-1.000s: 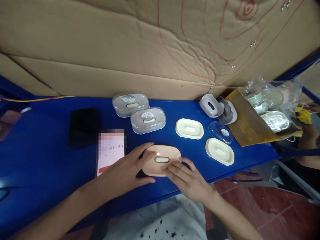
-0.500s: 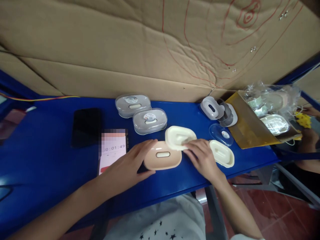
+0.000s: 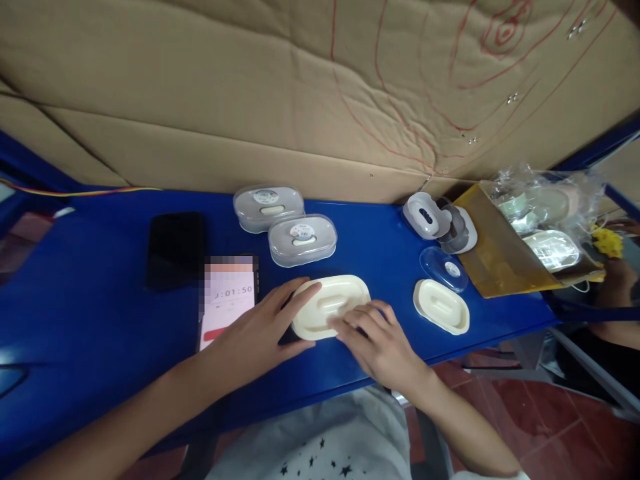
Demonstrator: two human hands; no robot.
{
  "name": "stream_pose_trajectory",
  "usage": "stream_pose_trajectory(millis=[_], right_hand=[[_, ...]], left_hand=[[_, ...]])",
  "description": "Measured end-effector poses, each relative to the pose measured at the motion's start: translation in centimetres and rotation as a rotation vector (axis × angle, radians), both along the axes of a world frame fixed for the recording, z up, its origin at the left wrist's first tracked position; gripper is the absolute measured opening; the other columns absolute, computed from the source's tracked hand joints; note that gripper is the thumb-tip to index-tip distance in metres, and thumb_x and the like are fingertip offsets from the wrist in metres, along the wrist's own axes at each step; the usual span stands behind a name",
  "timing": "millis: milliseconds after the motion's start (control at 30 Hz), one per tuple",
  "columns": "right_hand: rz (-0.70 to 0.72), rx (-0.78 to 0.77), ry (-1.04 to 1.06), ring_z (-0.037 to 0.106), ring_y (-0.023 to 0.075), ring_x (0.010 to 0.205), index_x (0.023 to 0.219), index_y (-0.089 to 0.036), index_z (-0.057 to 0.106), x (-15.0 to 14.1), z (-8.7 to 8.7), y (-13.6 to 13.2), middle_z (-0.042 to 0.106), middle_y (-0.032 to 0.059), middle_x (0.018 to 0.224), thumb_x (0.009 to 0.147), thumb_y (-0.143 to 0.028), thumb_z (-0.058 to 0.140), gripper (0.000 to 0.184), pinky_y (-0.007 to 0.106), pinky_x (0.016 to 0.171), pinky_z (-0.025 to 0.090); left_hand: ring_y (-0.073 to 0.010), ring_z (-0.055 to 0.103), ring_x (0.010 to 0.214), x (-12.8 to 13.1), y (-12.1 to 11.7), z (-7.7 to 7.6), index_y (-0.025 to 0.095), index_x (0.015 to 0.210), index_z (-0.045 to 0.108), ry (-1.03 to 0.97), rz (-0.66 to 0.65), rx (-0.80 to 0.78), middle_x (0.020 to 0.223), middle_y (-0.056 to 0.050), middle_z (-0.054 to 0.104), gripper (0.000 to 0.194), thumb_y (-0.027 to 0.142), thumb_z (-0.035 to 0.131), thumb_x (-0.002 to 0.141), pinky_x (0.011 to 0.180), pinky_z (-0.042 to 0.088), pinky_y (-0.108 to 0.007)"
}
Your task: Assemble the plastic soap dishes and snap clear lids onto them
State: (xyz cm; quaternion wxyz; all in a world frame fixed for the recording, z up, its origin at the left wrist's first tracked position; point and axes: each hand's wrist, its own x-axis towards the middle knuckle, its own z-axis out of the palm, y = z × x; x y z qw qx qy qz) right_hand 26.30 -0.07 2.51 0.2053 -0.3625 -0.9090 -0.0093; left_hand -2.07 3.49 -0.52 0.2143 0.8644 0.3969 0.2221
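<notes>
A cream oval soap dish tray (image 3: 333, 293) with a raised bar in its middle lies in front of me, covering the spot where the peach soap dish was; the peach dish is hidden now. My left hand (image 3: 280, 317) grips the left end, fingers on the rim and thumb along the near side. On the near right part of the tray, my right hand (image 3: 373, 333) is closed with its fingertips on the surface. A second cream tray (image 3: 443, 308) rests on the table to the right, below a clear lid (image 3: 445, 269) with a round label.
Two grey lidded soap dishes (image 3: 303, 241) stand behind. Parts in white and grey (image 3: 425, 217) sit beside a cardboard box (image 3: 483, 247) of wrapped dishes. A lit phone (image 3: 227, 300) and a dark phone (image 3: 175, 250) lie left on the blue table (image 3: 100, 280). Another person's arm (image 3: 620, 287) shows far right.
My right hand has brought the cream tray left and down onto the peach soap dish, which it now covers. My left hand has stayed at the left end.
</notes>
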Motion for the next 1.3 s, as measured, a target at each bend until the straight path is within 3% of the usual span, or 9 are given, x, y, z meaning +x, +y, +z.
stream_pose_trajectory(millis=[400, 600, 733, 833, 933, 1033, 1133, 1200, 1300], right_hand=[[0.046, 0.024, -0.041, 0.073, 0.0205, 0.107, 0.144, -0.015, 0.069, 0.2, 0.7, -0.4, 0.082, 0.0077, 0.119, 0.116, -0.022, 0.063, 0.030, 0.038, 0.095, 0.051], [0.082, -0.070, 0.159, 0.073, 0.0200, 0.102, 0.145, -0.019, 0.070, 1.4, 1.2, -0.1, 0.080, 0.0049, 0.107, 0.114, -0.023, 0.064, 0.031, 0.036, 0.088, 0.053], [-0.068, -0.034, 0.216, 0.073, 0.0240, 0.097, 0.149, -0.028, 0.071, 3.9, 0.4, 0.2, 0.078, 0.0051, 0.106, 0.110, -0.021, 0.068, 0.040, 0.042, 0.090, 0.054], [-0.233, -0.002, 0.195, 0.075, 0.0264, 0.099, 0.146, -0.030, 0.074, 5.8, -1.0, 0.8, 0.079, 0.0074, 0.109, 0.110, -0.023, 0.068, 0.036, 0.044, 0.089, 0.056], [-0.298, -0.009, 0.167, 0.076, 0.0268, 0.103, 0.142, -0.028, 0.075, 6.7, -2.3, 1.5, 0.081, 0.0090, 0.113, 0.113, -0.025, 0.064, 0.031, 0.045, 0.092, 0.057], [-0.282, -0.038, 0.103, 0.076, 0.0265, 0.117, 0.149, -0.027, 0.069, 7.1, -2.8, 2.2, 0.081, 0.0096, 0.128, 0.114, -0.020, 0.057, 0.037, 0.050, 0.109, 0.054], [-0.300, -0.079, 0.033, 0.068, 0.0279, 0.141, 0.159, -0.027, 0.059, 8.9, -2.3, 2.9, 0.074, 0.0111, 0.150, 0.116, -0.019, 0.050, 0.045, 0.058, 0.128, 0.042], [-0.428, -0.043, 0.023, 0.063, 0.0321, 0.148, 0.160, -0.026, 0.060, 11.5, -1.7, 3.8, 0.070, 0.0139, 0.156, 0.115, -0.027, 0.052, 0.045, 0.062, 0.129, 0.041], [-0.756, -0.015, 0.000, 0.059, 0.0425, 0.151, 0.155, -0.024, 0.065, 16.7, -1.1, 5.8, 0.064, 0.0191, 0.161, 0.110, -0.044, 0.061, 0.050, 0.069, 0.123, 0.045]], left_hand=[[-0.0375, 0.059, 0.152, 0.0, -0.5, -0.7, 0.028, 0.168, 0.041, -0.011, -0.027, 0.029, 0.173, -0.017, 0.047, 0.074, 0.034, 0.076, 0.103, 0.124, 0.056, -0.054], [-0.0389, 0.057, 0.154, 0.2, -1.0, -0.6, 0.031, 0.171, 0.039, -0.001, -0.036, 0.015, 0.178, -0.017, 0.042, 0.080, 0.031, 0.077, 0.101, 0.122, 0.057, -0.056], [-0.0394, 0.057, 0.153, 0.5, -1.1, -0.1, 0.033, 0.175, 0.033, 0.008, -0.039, 0.001, 0.178, -0.016, 0.042, 0.088, 0.030, 0.078, 0.099, 0.120, 0.057, -0.058], [-0.0408, 0.056, 0.153, 0.7, -1.0, 0.2, 0.033, 0.164, 0.050, 0.048, -0.096, 0.053, 0.180, -0.015, 0.039, 0.072, 0.023, 0.077, 0.099, 0.118, 0.057, -0.059], [-0.0393, 0.061, 0.146, 0.5, -0.7, 0.3, 0.030, 0.149, 0.063, 0.060, -0.112, 0.082, 0.173, -0.015, 0.047, 0.054, 0.020, 0.076, 0.098, 0.116, 0.058, -0.059], [-0.0383, 0.063, 0.140, 0.2, -0.3, 0.5, 0.030, 0.141, 0.067, 0.064, -0.081, 0.095, 0.167, -0.013, 0.053, 0.047, 0.021, 0.076, 0.096, 0.114, 0.059, -0.059], [-0.0381, 0.065, 0.136, 0.0, -0.1, 0.6, 0.031, 0.138, 0.068, 0.066, -0.058, 0.110, 0.165, -0.013, 0.054, 0.044, 0.024, 0.076, 0.096, 0.112, 0.060, -0.059], [-0.0378, 0.065, 0.136, -0.1, -0.1, 0.7, 0.032, 0.138, 0.068, 0.057, -0.060, 0.112, 0.166, -0.012, 0.053, 0.043, 0.027, 0.075, 0.097, 0.113, 0.059, -0.059], [-0.0368, 0.065, 0.136, -0.1, -0.2, 0.8, 0.032, 0.141, 0.067, 0.047, -0.061, 0.114, 0.167, -0.011, 0.053, 0.042, 0.030, 0.072, 0.099, 0.114, 0.058, -0.058]])
